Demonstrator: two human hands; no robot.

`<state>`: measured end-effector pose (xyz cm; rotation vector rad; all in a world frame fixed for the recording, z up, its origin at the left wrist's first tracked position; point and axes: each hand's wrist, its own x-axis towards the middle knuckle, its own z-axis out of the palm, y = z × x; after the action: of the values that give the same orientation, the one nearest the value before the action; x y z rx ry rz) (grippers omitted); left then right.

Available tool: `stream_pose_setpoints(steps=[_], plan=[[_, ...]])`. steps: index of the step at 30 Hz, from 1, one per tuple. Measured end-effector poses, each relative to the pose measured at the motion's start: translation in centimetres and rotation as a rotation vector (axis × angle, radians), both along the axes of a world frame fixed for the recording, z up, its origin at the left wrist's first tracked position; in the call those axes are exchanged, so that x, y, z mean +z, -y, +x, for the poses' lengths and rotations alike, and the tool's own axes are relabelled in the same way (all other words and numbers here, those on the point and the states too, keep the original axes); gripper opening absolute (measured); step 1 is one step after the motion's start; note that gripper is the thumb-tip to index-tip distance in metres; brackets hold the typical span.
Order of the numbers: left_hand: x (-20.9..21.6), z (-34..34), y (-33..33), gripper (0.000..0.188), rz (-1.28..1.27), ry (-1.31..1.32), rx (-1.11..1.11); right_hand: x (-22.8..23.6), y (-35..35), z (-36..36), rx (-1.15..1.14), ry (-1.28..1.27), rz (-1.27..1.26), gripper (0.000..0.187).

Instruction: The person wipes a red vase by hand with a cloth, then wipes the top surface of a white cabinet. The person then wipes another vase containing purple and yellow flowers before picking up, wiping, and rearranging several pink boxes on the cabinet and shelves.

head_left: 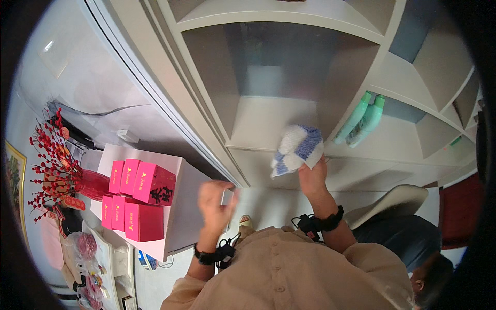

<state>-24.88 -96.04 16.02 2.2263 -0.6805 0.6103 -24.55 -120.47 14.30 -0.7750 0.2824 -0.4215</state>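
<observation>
white shelving fills the upper frame, and my right hand (311, 177) grips the blue-and-white cloth (298, 149) against the centre shelf's front edge (268, 145), wiping seemingly underway, left hand (216, 201) blurred, loosely open, empty.

Boxes: six square pink cardboard boxes (138, 201) stood stacked on the white bench (188, 217), left.
Bottles: two green plastic bottles (362, 120) leaned on the right shelf (398, 139).

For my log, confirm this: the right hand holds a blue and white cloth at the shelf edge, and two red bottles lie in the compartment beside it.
One detail is wrong: the bottles are green, not red. The head view shows it. The right hand does hold the blue and white cloth at the shelf edge, with both bottles in the neighbouring compartment.
</observation>
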Motion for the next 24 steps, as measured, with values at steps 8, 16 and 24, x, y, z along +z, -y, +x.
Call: stream_pose_setpoints(steps=[8,16,24], plan=[[-1.5,-0.5,11.3,0.034,-0.51,-0.715,-0.103,3.6,1.8,-0.1,0.267,0.173,0.02,0.042],[-2.7,0.4,12.0,0.015,-0.989,-0.847,-0.082,1.7,4.4,-0.8,0.406,0.195,0.268,0.038],[-1.1,5.5,13.1,0.025,-0.888,-0.542,-0.171,0.1,4.9,1.9,0.29,0.083,-0.06,0.04]])
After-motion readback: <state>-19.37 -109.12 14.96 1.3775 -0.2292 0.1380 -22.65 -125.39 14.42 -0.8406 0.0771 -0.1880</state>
